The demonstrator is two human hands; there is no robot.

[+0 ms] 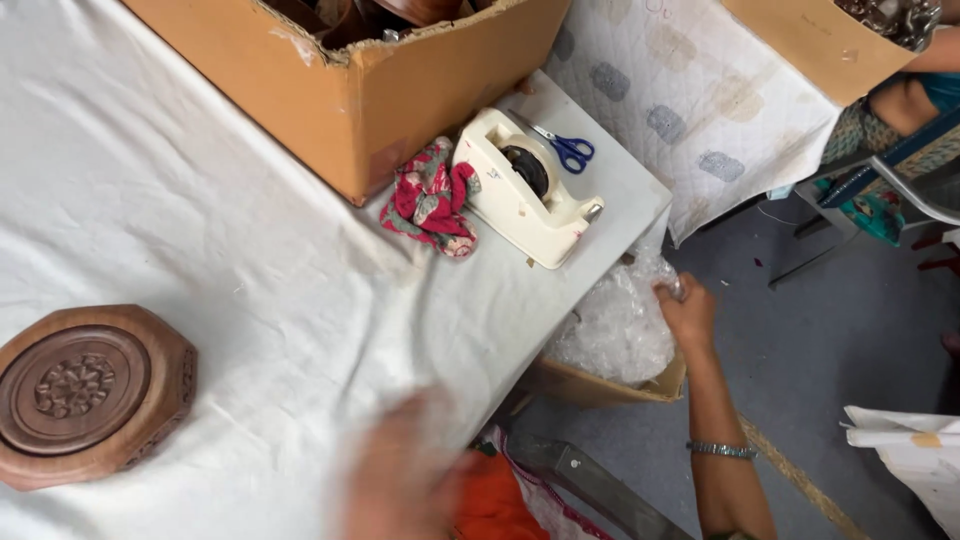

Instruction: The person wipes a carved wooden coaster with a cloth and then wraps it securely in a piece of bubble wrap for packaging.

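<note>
- White cloth-covered table (pixel 180 200), left of frame: bears a carved octagonal wooden box (pixel 85 392), lower left.
- Crumpled clear bubble wrap (pixel 615 325), centre right, in a floor carton: draw it upward gently to avoid tearing.
- Right hand (pixel 688 312): fingers closed on the wrap.
- Left hand (pixel 405 470), bottom centre: blurred; posture cannot be told.

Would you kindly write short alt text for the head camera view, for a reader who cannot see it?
Seen from above, a person's right hand grasps clear bubble wrap in a cardboard box beside a white-clothed table, while the blurred left hand hangs over the table's near edge. On the table lie a carved wooden box, a cream tape dispenser, blue scissors and a floral cloth.
</note>
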